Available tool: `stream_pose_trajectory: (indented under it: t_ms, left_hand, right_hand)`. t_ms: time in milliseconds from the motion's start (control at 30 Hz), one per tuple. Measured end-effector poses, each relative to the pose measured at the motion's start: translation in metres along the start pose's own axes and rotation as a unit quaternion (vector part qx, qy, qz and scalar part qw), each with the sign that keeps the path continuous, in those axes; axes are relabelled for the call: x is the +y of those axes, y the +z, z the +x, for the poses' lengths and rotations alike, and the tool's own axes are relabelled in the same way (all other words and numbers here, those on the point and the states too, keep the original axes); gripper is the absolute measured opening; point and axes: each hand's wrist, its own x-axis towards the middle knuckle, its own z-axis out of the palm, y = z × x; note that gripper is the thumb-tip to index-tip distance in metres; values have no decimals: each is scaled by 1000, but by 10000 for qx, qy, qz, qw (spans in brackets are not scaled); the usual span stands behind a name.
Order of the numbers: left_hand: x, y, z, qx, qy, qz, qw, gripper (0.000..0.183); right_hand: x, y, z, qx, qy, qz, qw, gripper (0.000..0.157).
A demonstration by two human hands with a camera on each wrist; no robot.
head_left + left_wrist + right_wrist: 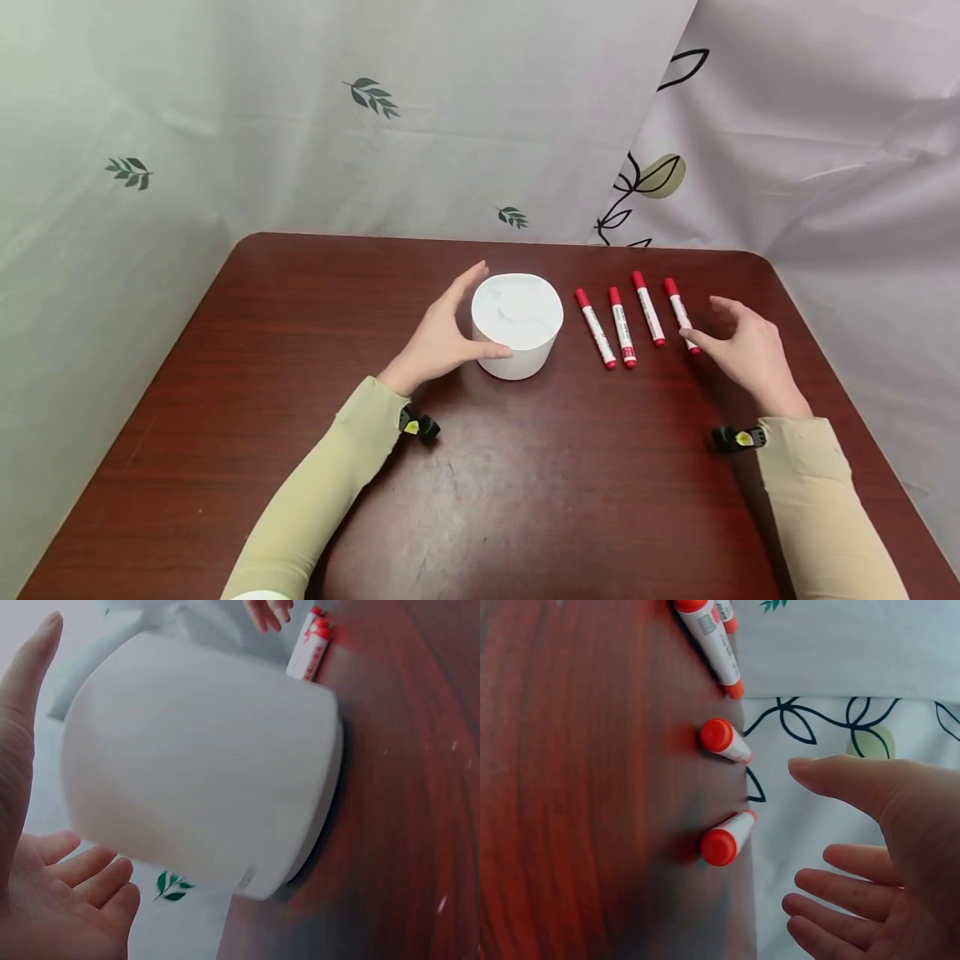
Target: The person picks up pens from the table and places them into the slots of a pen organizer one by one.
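Note:
A white, roughly round plastic container (517,363) stands upright on the table. My left hand (442,333) is spread around its left side, thumb across the front and fingers toward the back. In the left wrist view the palm and fingers stand apart from the container's wall (202,765). To the container's right lie several white markers with red caps, side by side, among them a marker (597,330) nearest the container. My right hand (750,354) hovers beside the rightmost marker (681,314), thumb and fingers parted. In the right wrist view nothing lies between them.
The dark red-brown wooden table (480,500) has rounded far corners. Behind it hangs a pale curtain (450,150) with a leaf print. Each wrist bears a black strap camera, such as the left wrist camera (418,425).

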Motion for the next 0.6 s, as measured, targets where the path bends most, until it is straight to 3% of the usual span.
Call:
stream_pose_trajectory:
  t_ms: [167, 433, 600]
  left_hand:
    - [-27, 17, 5, 176, -71, 214, 9996, 116]
    - [-29, 22, 3, 372, -387, 254, 9982, 113]
    - [-29, 22, 4, 380, -450, 281, 9979, 111]
  right_hand:
    - [2, 5, -2, -152, 159, 124, 9997, 76]
    - [5, 11, -3, -41, 252, 81, 9996, 61]
    - [9, 13, -2, -221, 305, 33, 9993, 51]
